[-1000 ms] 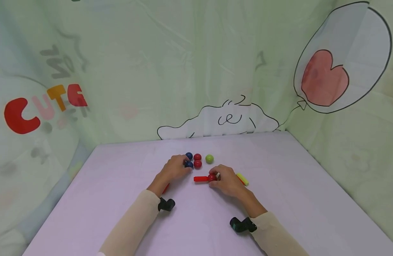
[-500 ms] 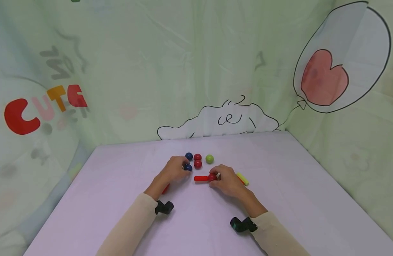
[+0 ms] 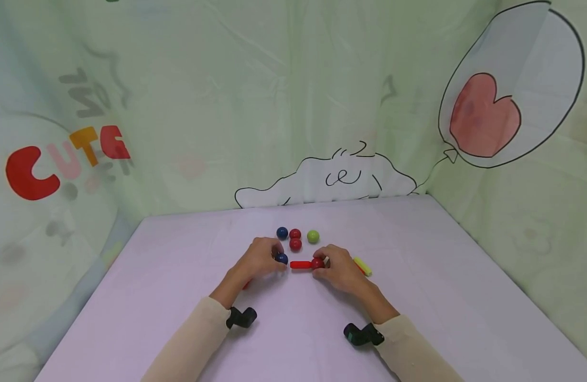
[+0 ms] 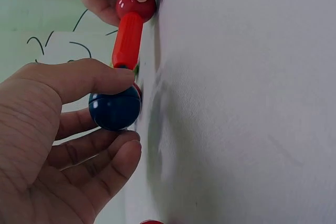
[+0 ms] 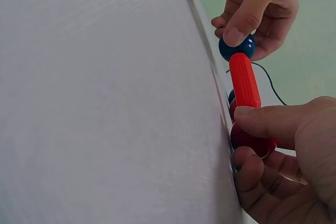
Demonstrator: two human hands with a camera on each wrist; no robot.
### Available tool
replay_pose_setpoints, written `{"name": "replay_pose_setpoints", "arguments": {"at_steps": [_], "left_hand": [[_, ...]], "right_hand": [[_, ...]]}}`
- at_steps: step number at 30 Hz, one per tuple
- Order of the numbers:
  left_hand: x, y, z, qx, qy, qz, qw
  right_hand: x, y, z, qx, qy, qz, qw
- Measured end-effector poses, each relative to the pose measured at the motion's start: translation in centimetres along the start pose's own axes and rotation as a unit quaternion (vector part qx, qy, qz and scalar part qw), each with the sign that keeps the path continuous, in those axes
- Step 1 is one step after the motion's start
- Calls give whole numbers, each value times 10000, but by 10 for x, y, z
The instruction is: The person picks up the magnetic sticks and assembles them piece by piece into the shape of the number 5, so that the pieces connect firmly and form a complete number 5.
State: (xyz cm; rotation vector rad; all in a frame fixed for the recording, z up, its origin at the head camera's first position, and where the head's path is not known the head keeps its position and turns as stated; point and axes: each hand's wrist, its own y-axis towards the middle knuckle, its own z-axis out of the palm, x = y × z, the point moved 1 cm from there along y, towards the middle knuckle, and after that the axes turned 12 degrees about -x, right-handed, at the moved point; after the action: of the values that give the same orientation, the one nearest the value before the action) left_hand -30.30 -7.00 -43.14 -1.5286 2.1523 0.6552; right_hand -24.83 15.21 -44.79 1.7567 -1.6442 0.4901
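My left hand pinches a glossy blue ball between thumb and fingers, low over the table. My right hand holds a dark red ball with thumb and fingertips. From that ball a short red stick points left, joined to it at one end. The stick's free end lies right beside the blue ball in the head view; in the right wrist view the stick lines up with it. The right fingers cover part of the red ball.
Beyond the hands stand another blue ball, two red balls and a green ball. A yellow stick lies beside a red one, right of the right hand. Another red stick is partly hidden behind the left wrist.
My left hand has drawn one blue ball away from the ball group, toward me, to the free end of the red stick. The right hand stays almost still.
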Motion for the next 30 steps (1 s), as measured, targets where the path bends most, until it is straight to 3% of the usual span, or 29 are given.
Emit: {"name": "replay_pose_setpoints", "arguments": {"at_steps": [7, 18, 30], "left_hand": [[-4, -5, 2, 231, -151, -162, 9995], [-5, -5, 8, 224, 170, 213, 9994], [-7, -7, 10, 55, 78, -29, 10000]], "right_hand": [[0, 0, 0, -18, -12, -41, 10000], [-1, 1, 2, -82, -26, -214, 9997], [-1, 1, 2, -78, -2, -229, 9997]]}}
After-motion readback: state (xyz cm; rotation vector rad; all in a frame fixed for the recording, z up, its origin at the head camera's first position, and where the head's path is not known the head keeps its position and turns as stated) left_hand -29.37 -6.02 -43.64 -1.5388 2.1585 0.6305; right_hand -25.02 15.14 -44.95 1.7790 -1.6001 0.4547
